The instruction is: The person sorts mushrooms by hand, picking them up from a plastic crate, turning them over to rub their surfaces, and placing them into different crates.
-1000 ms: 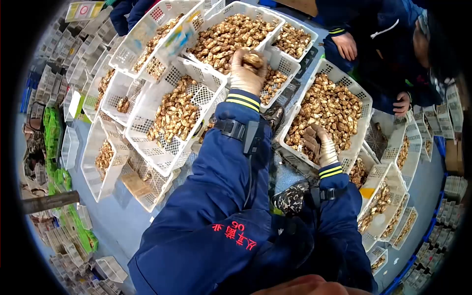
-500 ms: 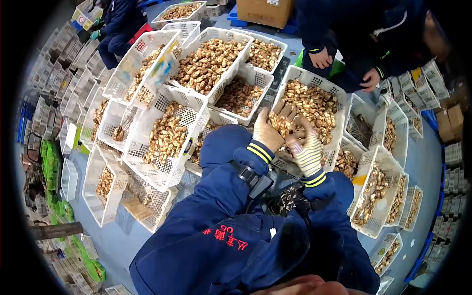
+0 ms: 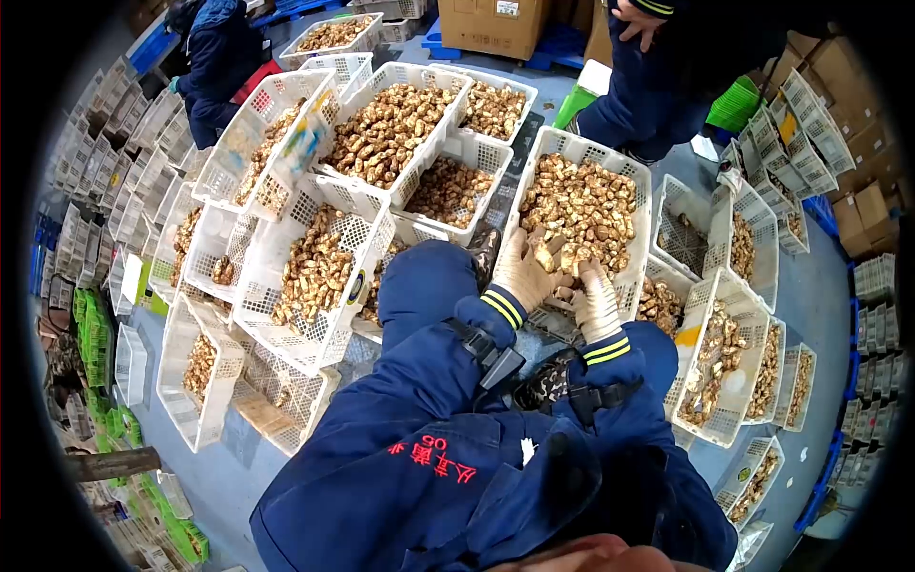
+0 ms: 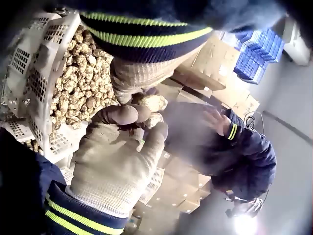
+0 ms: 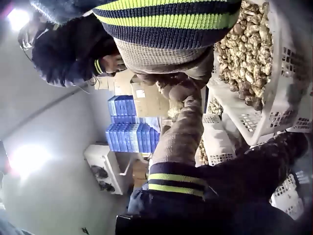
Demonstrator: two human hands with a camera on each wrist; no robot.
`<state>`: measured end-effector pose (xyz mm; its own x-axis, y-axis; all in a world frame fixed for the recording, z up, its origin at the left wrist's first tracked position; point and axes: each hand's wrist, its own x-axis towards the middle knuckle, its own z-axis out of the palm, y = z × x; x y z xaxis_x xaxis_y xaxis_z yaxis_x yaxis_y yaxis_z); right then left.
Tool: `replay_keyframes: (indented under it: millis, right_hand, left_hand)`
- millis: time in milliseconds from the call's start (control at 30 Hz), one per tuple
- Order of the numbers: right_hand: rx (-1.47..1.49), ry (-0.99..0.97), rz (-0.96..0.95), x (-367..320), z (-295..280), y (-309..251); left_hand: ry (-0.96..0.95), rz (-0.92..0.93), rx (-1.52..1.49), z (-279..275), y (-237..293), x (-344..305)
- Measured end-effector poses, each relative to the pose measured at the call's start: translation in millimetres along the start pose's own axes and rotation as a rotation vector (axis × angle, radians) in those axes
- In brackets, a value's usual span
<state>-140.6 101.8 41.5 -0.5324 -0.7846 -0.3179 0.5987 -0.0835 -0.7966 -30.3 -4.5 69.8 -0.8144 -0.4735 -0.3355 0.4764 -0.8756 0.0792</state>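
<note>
Both my gloved hands meet low over the near end of a white crate (image 3: 640, 224) heaped with brown-and-white mushrooms (image 3: 581, 205). My left hand (image 3: 524, 274) grips mushrooms, one pale mushroom (image 3: 545, 255) showing at its fingers. Close beside it, my right hand (image 3: 599, 303) has its fingers bent toward the left. In the left wrist view, the right hand (image 4: 110, 164) pinches a mushroom (image 4: 153, 120) between thumb and fingers, while another mushroom (image 4: 152, 102) sits just under the left hand (image 4: 139, 78). The right wrist view shows a mushroom (image 5: 174, 108) between the hands; the palms are hidden.
Several more white crates stand left, among them a large crate (image 3: 250, 300) with mushrooms. Others, such as a tilted crate (image 3: 739, 405), lie on the right. Another person (image 3: 648, 95) is beyond the crate. Cardboard boxes (image 3: 491, 27) stand at the back.
My left hand has come from the upper left crates, with mushrooms in it, to meet the right hand over the near crate. The hands have since lowered slightly. The other person's hands moved up.
</note>
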Motion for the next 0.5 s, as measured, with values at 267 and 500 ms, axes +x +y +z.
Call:
replay_keyframes:
  millis: [267,500]
  right_hand:
    - [0.242,0.014,0.143,4,-5,-6]
    - [0.22,0.044,0.112,-5,13,-12]
  left_hand:
    - [0.034,0.015,0.086,-5,4,11]
    - [0.069,-0.024,0.021,-7,7,10]
